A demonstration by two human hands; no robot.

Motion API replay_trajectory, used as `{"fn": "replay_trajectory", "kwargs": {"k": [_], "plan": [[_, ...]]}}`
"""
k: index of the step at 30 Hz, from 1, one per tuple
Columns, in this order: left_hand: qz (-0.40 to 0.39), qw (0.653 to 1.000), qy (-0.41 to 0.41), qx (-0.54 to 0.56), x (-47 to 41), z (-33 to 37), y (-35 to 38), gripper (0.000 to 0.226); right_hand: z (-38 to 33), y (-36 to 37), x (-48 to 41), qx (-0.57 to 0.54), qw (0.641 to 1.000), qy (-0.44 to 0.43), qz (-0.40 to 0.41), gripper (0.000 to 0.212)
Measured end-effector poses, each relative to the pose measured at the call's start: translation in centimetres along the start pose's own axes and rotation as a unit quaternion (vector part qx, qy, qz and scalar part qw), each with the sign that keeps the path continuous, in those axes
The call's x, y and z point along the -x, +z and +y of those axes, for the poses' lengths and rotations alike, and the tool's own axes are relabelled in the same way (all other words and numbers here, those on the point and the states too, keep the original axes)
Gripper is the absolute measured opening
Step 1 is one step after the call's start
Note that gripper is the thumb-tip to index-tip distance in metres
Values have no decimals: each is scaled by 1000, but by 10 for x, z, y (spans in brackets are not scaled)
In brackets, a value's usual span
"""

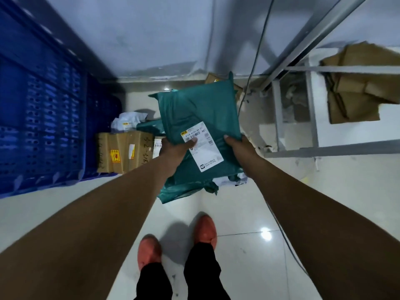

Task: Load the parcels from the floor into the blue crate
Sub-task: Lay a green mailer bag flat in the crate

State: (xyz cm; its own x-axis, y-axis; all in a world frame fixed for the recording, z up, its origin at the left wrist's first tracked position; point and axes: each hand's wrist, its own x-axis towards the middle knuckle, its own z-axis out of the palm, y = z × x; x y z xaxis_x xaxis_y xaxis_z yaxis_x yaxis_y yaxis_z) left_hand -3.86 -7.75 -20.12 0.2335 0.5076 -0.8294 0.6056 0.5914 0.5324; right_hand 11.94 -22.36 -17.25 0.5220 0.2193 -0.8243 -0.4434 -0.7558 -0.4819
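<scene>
Left grip and right grip each pinch the near edge of a green parcel, thumbs on top, holding it clear of the floor. Pick-up looks done; next, I judge, carry it left and over the crate wall. A box lies beside the crate.

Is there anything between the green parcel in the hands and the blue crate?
Nothing visible blocks it. The left hand and right hand hold the green parcel up; the cardboard box and white bag lie on the floor beside the blue crate, seemingly below the path.
</scene>
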Motion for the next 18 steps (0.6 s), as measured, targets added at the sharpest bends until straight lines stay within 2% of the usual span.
{"fn": "replay_trajectory", "kwargs": {"k": [2,4,7,10,13,18], "plan": [[-5,1000,2,24,14,3,-4,97,8,5,0,-53,999,-6,-4,76],[-5,1000,16,11,24,7,-13,86,10,7,11,-75,997,-9,-21,69],[-18,998,54,-3,40,16,-32,83,3,8,38,-79,996,0,-35,60],[-28,997,76,-4,61,30,-50,67,-12,8,69,-102,994,6,-35,53],[-40,996,85,5,81,46,-71,70,-36,8,105,-141,989,5,-53,40],[-16,994,102,33,120,90,-109,68,-84,14,161,-187,978,-62,-63,33]]}}
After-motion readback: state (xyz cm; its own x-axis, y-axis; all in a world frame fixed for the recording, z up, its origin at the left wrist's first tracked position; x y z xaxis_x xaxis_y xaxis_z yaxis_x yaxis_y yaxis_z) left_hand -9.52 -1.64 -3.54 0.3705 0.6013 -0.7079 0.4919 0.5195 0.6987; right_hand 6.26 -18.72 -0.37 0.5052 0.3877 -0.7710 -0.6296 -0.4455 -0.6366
